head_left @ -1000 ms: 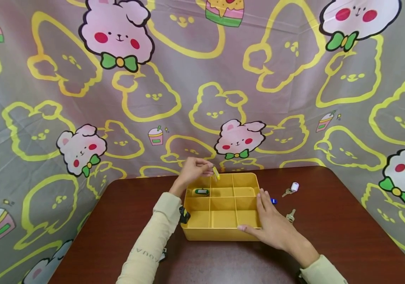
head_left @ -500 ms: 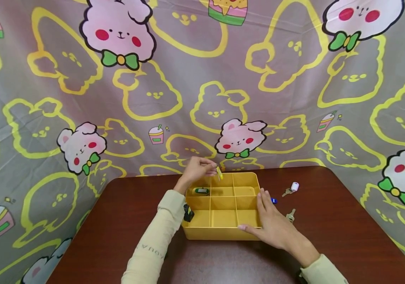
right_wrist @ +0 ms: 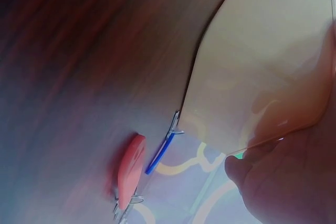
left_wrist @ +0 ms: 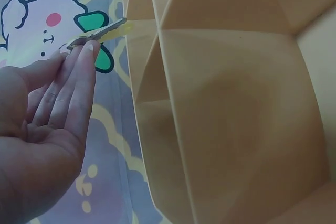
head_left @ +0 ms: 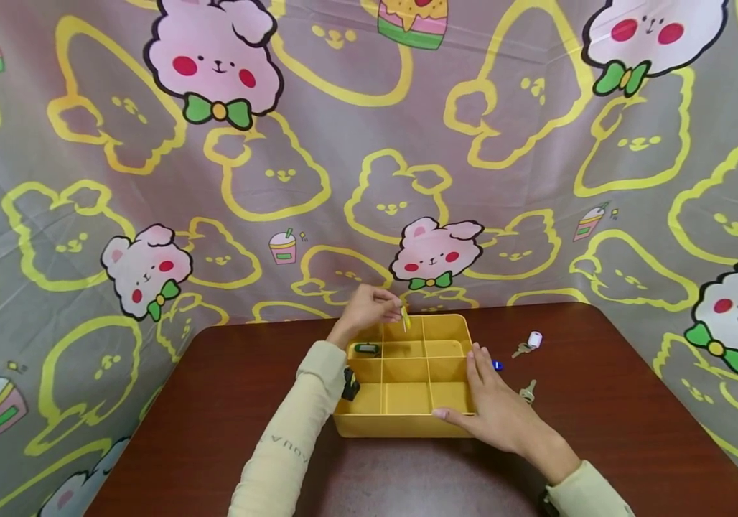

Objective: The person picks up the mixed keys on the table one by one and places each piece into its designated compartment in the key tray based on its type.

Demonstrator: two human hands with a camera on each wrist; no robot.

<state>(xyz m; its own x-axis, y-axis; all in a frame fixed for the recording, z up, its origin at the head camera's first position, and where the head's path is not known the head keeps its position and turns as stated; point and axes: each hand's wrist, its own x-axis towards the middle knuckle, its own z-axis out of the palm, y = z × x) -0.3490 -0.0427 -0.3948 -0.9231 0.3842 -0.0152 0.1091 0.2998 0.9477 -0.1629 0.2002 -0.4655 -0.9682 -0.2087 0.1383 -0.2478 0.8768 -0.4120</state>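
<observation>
In the head view, my left hand [head_left: 369, 313] pinches a key with a yellow tag [head_left: 406, 318] over the back middle compartment of a yellow divided box [head_left: 408, 426]. The left wrist view shows the key [left_wrist: 100, 33] between thumb and fingertips, its blade pointing toward the box's dividers [left_wrist: 167, 72]. My right hand [head_left: 505, 413] rests on the box's right front corner, fingers fairly straight along the right wall and thumb at the front rim. A green-tagged item [head_left: 367, 348] lies in the back left compartment.
Right of the box on the brown table [head_left: 614, 431] lie a key with a pale tag [head_left: 535, 339], a blue tag [head_left: 497, 365] and another key [head_left: 528, 391] partly behind my right hand. The right wrist view shows a red tag [right_wrist: 131, 169]. A patterned cloth [head_left: 511, 194] hangs behind.
My left hand has shifted a little to the right, carrying the yellow-tagged key from near the left divider to over the back middle compartment. The right hand stays at the box's corner.
</observation>
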